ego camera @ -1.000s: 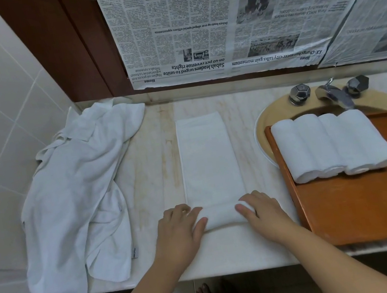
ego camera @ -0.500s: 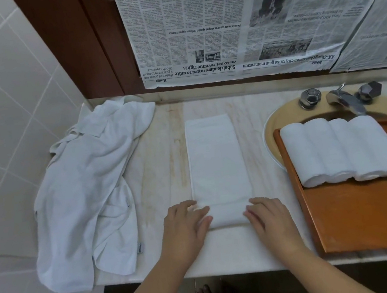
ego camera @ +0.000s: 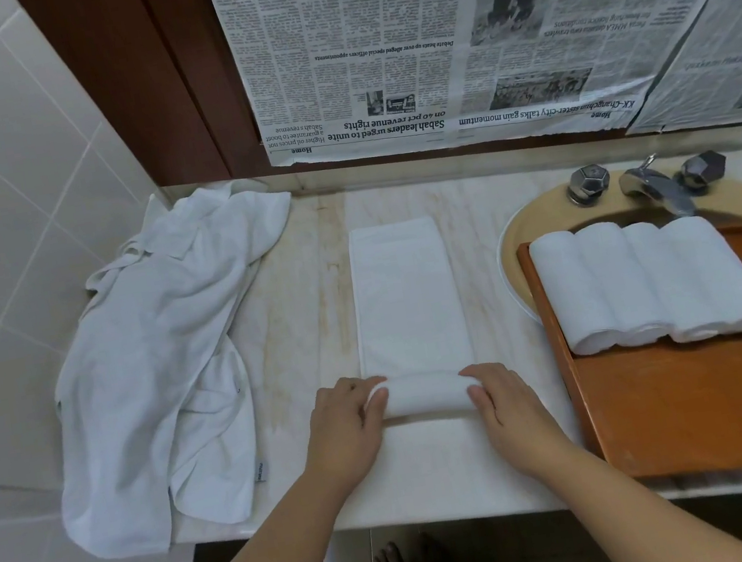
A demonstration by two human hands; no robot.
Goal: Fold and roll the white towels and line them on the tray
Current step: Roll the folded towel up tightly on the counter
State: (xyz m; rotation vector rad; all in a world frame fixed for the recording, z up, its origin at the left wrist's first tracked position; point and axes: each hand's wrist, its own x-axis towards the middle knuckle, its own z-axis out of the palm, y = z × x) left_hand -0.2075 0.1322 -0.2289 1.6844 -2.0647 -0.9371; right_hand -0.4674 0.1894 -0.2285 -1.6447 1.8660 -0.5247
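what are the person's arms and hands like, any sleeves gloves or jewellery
Both forearms are bare as far as the frame shows, with no sleeve in view. The left hand and right hand wear no gloves, and no rings, watch or bracelet show on them.

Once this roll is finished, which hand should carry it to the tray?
Probably the right hand: it holds the roll's end nearest the tray, where four rolled towels lie. The left hand would have to cross over.
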